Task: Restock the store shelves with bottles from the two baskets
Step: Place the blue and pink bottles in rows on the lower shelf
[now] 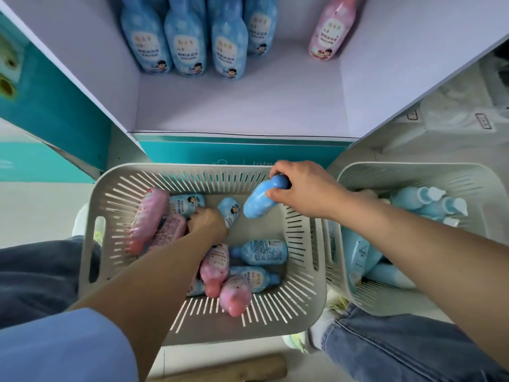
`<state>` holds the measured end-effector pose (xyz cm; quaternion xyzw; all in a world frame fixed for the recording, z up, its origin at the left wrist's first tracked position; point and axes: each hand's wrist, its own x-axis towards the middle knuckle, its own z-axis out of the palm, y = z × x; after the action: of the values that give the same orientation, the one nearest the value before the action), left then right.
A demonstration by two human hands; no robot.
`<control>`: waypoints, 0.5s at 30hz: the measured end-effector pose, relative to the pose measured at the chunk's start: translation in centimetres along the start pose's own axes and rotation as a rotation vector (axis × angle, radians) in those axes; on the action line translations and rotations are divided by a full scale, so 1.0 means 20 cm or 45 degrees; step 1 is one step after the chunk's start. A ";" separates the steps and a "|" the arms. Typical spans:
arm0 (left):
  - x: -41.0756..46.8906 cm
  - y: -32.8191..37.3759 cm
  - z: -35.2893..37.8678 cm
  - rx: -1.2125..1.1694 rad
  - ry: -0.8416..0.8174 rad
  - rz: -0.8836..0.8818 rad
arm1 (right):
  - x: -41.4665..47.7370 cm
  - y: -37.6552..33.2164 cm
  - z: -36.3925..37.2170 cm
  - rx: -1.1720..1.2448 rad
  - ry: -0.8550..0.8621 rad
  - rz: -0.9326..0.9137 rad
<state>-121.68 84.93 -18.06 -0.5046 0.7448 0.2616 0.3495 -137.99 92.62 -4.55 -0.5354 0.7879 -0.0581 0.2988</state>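
Note:
My right hand [304, 187] grips the cap end of a blue bottle [260, 199], lifted above the left basket [110, 205]. My left hand [208, 223] reaches down into that basket, fingers curled round a blue bottle [187, 204] lying at its far side. Pink bottles [148, 219] and more blue bottles [260, 252] lie loose in the basket. The right basket [407, 172] holds taller light-blue bottles [429, 202]. On the white shelf [242, 106], several blue bottles [181, 42] stand at the back left and one pink bottle [330, 31] at the back right.
The shelf has teal panels on its left side [55, 106] and a teal front lip [239, 153]. My knees in jeans [385, 351] flank the baskets. A wooden stick [234, 368] lies on the floor near me. Plastic-wrapped stock [462, 117] sits at the right.

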 end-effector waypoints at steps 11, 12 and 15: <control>-0.36 0.08 -0.46 -0.024 -0.015 0.319 | -0.09 -0.10 -0.21 0.090 0.305 0.121; -0.42 0.08 -0.51 0.023 -0.006 0.345 | -0.11 -0.12 -0.24 0.099 0.360 0.141; -0.61 0.05 -0.64 0.116 0.013 0.402 | -0.17 -0.18 -0.33 0.113 0.523 0.199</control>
<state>-122.96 82.70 -0.51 -0.3664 0.8276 0.2768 0.3228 -137.71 92.58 3.78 -0.4360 0.8679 -0.1773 0.1589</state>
